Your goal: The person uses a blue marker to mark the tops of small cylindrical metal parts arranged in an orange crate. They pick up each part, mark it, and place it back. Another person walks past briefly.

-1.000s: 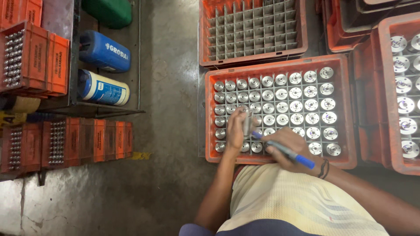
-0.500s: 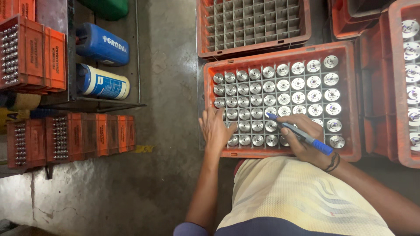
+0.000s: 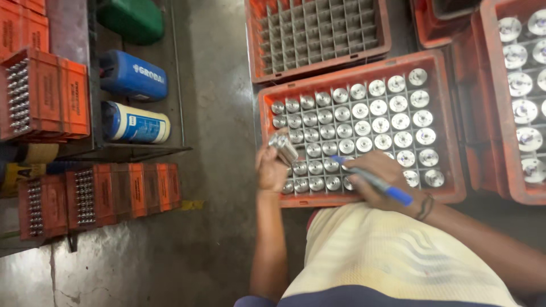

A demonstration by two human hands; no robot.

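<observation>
A person seen from above wears a pale yellow short-sleeved shirt (image 3: 392, 256) with faint wavy woven lines across the cloth. Below the shirt, at the bottom edge of the view, runs a band of dark navy fabric (image 3: 364, 297). Both forearms are bare. The right hand (image 3: 380, 179) has a thin dark cord bracelet (image 3: 424, 206) looped around its wrist. The left hand (image 3: 272, 167) and its wrist carry nothing worn.

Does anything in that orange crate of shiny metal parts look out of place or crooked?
One metal cylinder is out of its cell, lying tilted in the left hand at the orange crate's left edge, while the rest stand upright in the grid. The right hand holds a blue pen over the near rows. Nothing looks spilled or damaged.
</observation>
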